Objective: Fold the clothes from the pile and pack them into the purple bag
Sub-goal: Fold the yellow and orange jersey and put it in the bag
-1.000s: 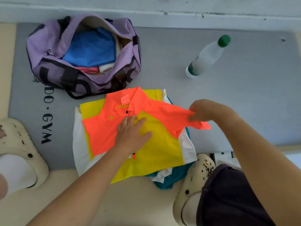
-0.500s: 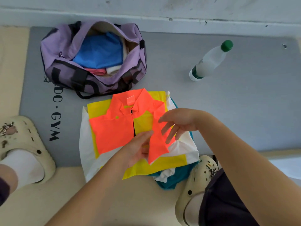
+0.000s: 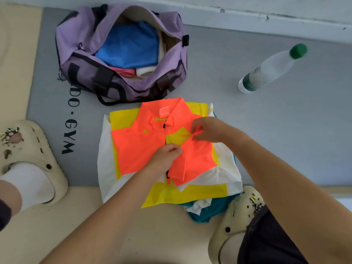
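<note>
On the grey gym mat (image 3: 266, 130), right in front of the person's feet, lies an orange and yellow shirt (image 3: 139, 149) spread on top of the pile of clothes (image 3: 207, 208), collar pointing toward the purple bag (image 3: 80, 35). Both sleeves are folded in over its front. The left hand (image 3: 163, 157) sits at the middle of the shirt, fingers curled and pinching the inner edge of the folded right sleeve. The right hand (image 3: 209, 130) is just beyond it, near the shoulder, fingertips pinching a bit of the orange fabric there. The bag stands open just past the collar, with a blue garment (image 3: 131, 46), something pink and a white roll inside. A plastic bottle (image 3: 270, 69) with a green cap stands well off to the right on the mat. Cream clogs (image 3: 32, 155) flank the pile on both sides.
</note>
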A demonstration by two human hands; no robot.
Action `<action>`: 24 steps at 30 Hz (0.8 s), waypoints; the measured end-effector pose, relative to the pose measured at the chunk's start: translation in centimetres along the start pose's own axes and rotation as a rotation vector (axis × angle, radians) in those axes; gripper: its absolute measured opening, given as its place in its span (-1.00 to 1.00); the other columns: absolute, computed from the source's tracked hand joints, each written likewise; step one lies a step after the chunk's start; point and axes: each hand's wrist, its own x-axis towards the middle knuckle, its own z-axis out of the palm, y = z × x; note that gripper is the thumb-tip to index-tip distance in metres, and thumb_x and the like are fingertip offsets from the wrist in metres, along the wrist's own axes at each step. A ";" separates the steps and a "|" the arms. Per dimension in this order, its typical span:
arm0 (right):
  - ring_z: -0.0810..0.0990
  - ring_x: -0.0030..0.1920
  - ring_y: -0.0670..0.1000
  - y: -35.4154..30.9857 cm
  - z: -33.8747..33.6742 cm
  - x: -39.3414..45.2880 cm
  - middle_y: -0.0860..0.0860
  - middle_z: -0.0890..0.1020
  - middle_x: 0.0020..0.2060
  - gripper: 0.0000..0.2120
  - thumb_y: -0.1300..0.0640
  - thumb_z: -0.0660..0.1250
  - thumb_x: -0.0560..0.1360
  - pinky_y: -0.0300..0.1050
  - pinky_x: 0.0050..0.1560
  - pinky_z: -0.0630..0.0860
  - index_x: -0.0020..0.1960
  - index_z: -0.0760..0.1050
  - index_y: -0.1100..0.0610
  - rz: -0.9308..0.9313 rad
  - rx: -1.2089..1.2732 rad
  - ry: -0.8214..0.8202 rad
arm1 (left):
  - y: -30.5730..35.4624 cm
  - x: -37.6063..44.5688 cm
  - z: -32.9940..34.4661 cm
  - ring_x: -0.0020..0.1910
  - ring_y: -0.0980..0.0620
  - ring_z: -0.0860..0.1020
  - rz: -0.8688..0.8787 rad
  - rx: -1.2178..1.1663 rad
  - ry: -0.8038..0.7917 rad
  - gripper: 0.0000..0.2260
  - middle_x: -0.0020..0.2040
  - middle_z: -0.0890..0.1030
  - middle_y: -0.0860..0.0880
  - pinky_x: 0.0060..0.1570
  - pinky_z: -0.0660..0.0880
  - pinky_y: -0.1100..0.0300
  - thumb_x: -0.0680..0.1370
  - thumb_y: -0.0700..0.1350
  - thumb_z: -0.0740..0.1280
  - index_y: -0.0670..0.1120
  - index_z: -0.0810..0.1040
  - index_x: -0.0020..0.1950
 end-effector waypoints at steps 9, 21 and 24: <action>0.52 -0.06 0.16 3.4 -0.1 -0.2 0.18 0.40 0.13 -0.74 0.06 0.38 0.52 -0.11 0.01 0.40 0.16 0.53 0.16 0.196 0.114 0.342 | -0.3 -0.5 1.2 0.13 0.11 0.42 0.467 0.612 0.262 -0.46 0.13 0.44 0.05 0.02 0.43 0.15 0.33 0.07 0.56 0.05 0.46 0.23; 0.44 -0.24 -0.15 4.1 9.1 -5.9 -0.12 0.48 -0.24 -0.67 -0.05 0.46 0.45 -0.31 -0.31 0.30 0.05 0.41 0.07 0.452 0.487 0.397 | 0.6 -0.1 0.1 -0.20 -0.09 0.54 0.207 0.389 0.469 -0.76 -0.28 0.54 -0.02 -0.28 0.43 0.17 0.63 -0.05 0.23 -0.14 0.52 -0.16; 0.44 -0.22 -0.11 3.9 9.1 -6.0 -0.13 0.47 -0.23 -0.69 -0.04 0.43 0.48 -0.31 -0.31 0.29 0.08 0.40 0.06 0.457 0.489 0.417 | 0.2 -0.7 -0.2 -0.14 -0.16 0.58 0.113 0.217 0.491 -0.67 -0.21 0.57 -0.08 -0.13 0.53 -0.06 0.61 0.12 0.20 -0.13 0.49 -0.13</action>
